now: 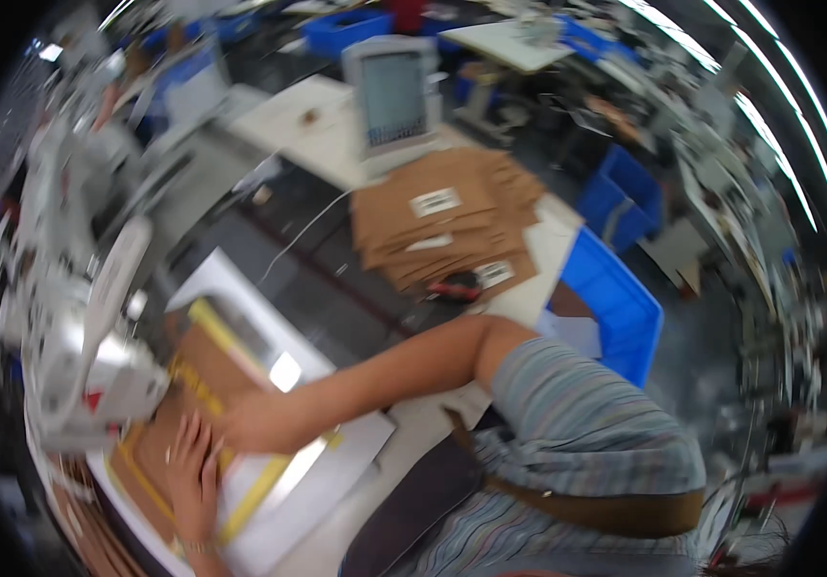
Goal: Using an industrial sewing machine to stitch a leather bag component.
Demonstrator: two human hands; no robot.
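My left hand (194, 471) lies flat on a brown panel (149, 444), fingers stretched out, beside the head of a white sewing machine (96, 370). Reaching across from the right, my right hand (257, 423) rests low over the same work, close to the left one. Its fingers are blurred and partly hidden. Around the brown panel is a flat white template (327, 505) with yellow strips (226, 337) and clear, shiny parts. The spot under the machine's needle is too blurred to make out.
Behind the work, a stack of brown pieces (432, 216) with white labels sits on the table, a red and black tool (457, 287) at its near edge. A screen on a stand (394, 106) rises beyond. Blue bins (630, 313) stand right. A white cable (303, 234) crosses the dark surface.
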